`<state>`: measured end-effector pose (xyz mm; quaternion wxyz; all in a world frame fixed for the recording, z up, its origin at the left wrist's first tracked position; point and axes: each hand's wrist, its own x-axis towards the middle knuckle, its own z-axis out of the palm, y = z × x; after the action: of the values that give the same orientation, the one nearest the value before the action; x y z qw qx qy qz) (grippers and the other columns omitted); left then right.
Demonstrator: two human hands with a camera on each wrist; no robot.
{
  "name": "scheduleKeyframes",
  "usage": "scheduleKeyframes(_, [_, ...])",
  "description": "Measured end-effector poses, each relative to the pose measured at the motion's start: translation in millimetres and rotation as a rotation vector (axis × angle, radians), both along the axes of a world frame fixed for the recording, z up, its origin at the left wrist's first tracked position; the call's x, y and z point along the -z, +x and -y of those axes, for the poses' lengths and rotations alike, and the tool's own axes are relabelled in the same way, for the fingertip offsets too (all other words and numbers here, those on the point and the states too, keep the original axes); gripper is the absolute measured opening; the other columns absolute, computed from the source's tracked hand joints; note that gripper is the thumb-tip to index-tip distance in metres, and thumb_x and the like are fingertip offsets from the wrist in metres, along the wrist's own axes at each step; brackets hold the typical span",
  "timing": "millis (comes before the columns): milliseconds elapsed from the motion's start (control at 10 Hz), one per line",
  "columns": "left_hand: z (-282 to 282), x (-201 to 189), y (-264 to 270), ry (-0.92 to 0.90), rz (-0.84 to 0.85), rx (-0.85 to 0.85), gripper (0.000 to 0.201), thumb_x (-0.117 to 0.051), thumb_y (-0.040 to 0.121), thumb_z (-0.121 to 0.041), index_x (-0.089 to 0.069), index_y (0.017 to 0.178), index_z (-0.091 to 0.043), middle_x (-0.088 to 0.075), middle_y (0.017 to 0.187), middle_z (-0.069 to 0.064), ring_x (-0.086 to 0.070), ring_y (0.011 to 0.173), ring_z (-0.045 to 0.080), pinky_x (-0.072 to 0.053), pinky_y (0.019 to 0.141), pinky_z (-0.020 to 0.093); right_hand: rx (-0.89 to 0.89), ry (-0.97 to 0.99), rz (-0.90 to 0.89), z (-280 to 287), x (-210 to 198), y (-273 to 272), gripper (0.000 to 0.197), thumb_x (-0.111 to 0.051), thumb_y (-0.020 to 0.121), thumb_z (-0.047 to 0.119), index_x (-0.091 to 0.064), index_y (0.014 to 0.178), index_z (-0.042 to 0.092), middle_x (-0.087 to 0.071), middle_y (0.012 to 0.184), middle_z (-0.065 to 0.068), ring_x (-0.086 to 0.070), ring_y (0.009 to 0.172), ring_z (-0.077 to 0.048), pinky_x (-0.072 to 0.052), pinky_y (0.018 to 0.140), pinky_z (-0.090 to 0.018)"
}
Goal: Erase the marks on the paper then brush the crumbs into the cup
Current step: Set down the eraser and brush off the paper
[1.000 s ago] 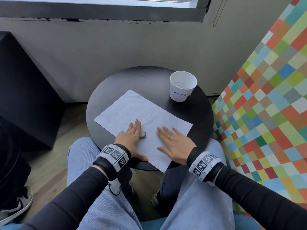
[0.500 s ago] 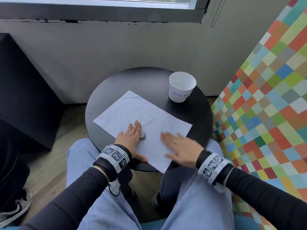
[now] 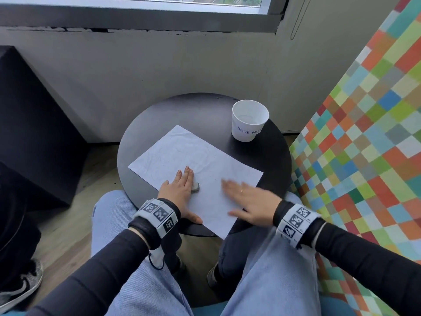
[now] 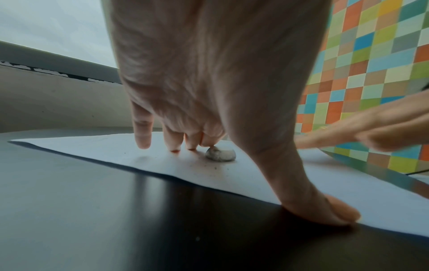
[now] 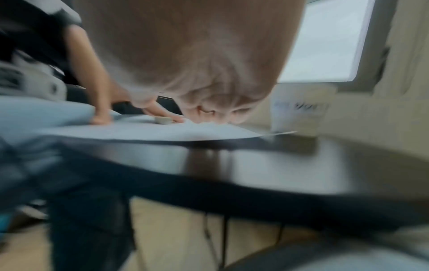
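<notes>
A white sheet of paper (image 3: 200, 169) with faint pencil marks lies on the round black table (image 3: 205, 115). My left hand (image 3: 180, 185) presses flat on the paper's near left part, fingers straight, thumb on the table edge (image 4: 334, 214). A small grey-white eraser (image 3: 196, 187) (image 4: 220, 154) lies on the paper beside its fingertips, not gripped. My right hand (image 3: 246, 199) sweeps flat over the paper's near right part, fingers straight and blurred. Small dark crumbs (image 4: 216, 167) dot the paper near the eraser. The white paper cup (image 3: 249, 120) labelled as a waste basket stands upright at the table's far right.
A multicoloured checkered panel (image 3: 364, 133) stands close on the right of the table. A grey wall and window sill (image 3: 159, 26) are behind. A dark block (image 3: 27, 122) fills the left. My knees in jeans (image 3: 136, 270) sit under the table's near edge.
My right hand has slid rightward and toward me across the paper, staying flat. My left hand and the eraser have stayed put.
</notes>
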<state>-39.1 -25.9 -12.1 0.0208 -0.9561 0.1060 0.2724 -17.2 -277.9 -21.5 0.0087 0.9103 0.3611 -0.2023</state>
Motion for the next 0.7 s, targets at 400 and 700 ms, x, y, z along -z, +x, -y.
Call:
scheduleKeyframes(400, [0,-2,2,0.0,-0.005,0.0,0.145,-0.068,0.064,-0.079,0.023,0.152,-0.007,0.026,0.162,0.003,0.011,0.152,0.022,-0.018,0.121,0.044,0.072,-0.024,0.036,-6,6,26,0.106,0.023,0.07,0.077,0.002,0.153,0.015,0.005,0.161,0.0,0.004,0.147,-0.012,0.002,0.119,-0.032])
scheduleKeyframes(700, [-1,-1,3,0.005,-0.016,-0.001,0.146,-0.067,0.064,-0.08,0.024,0.152,-0.008,0.027,0.161,0.003,0.011,0.152,0.021,-0.016,0.121,0.046,0.246,-0.057,0.13,7,0,27,0.087,-0.002,0.087,0.068,0.002,0.153,0.011,0.005,0.161,-0.003,0.001,0.147,-0.015,0.0,0.118,-0.033])
